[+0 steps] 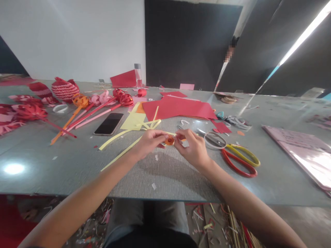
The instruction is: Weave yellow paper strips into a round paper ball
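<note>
Your left hand [151, 140] & right hand [192, 148] both pinch the orange paper coil [169, 140], mid desk [77, 162], scissors [239, 158] just beside.

hidden, cropped, blurred
mostly covered by pinching fingertips of left hand [150, 139] and right hand [192, 148]: orange paper coil [169, 140], shape unreadable. cut by the right edge: pink sheets [305, 151]. cut by the left edge: red paper pieces [7, 117]. pixelated, far: small patch [229, 54]. too small to sort: scraps [222, 220] under the near side of the glass table [77, 162]. partly under a clear ring [215, 140]: blades of the scissors [238, 158].
</note>
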The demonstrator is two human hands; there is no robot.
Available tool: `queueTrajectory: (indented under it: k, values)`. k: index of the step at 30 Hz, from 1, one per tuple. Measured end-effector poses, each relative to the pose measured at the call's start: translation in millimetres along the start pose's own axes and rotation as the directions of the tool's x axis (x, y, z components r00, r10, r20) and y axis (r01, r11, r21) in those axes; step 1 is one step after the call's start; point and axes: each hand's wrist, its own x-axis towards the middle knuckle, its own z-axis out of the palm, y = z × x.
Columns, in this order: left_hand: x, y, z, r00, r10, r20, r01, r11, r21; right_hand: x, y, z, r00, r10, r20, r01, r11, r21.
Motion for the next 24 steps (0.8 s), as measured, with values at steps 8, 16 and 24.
queueTrajectory:
  k: [8, 16, 24]
  values:
    - [0, 7, -10.0, 0.990, 0.033, 0.138, -0.035, 0.999, 0.007, 6, 8, -1, 0.948, 0.294, 0.122, -0.318, 0.858, 0.403]
    - [2, 4, -11.7, 0.993, 0.096, 0.067, -0.106, 0.980, 0.169, 6, 12, -6, 0.991, 0.135, 0.024, -0.137, 0.983, 0.121]
    - [-1, -4, -3.2, 0.980, 0.172, 0.097, -0.195, 0.913, 0.358, 1, 1, -1, 0.997, -0.004, 0.073, 0.004, 1.000, 0.007]
